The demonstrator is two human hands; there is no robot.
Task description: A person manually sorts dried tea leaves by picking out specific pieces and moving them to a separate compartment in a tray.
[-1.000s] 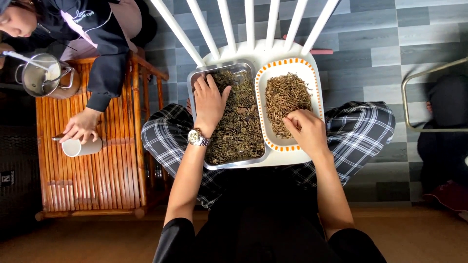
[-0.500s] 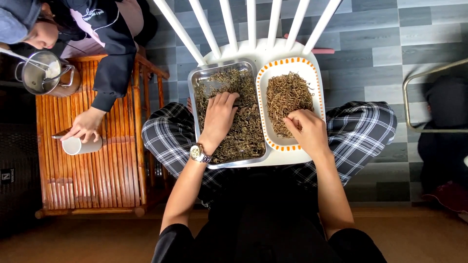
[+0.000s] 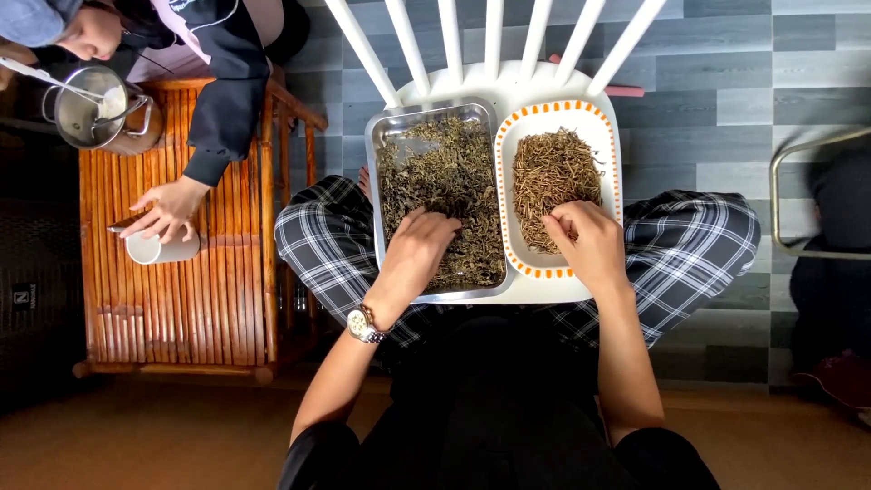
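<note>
Though fingertips buried in dried leaves (image 3: pixel 445 195), left hand (image 3: pixel 417 249), right hand (image 3: pixel 585 240): grip unclear.

Left hand (image 3: pixel 415 252) covers part of the leaves in the steel tray (image 3: pixel 381 181); fingertips buried. Right hand (image 3: pixel 585 243) hides the dish's (image 3: pixel 508 145) lower rim. Co-worker at upper left cut off. Pot (image 3: pixel 91 109) contents unclear.

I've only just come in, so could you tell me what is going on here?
A seated person's left hand rests in dried leaves in a metal tray, while the right hand pinches brown stems in a white orange-rimmed dish. Both stand on a white chair. Beside them, another person's hand touches a white cup on a bamboo table.
</note>
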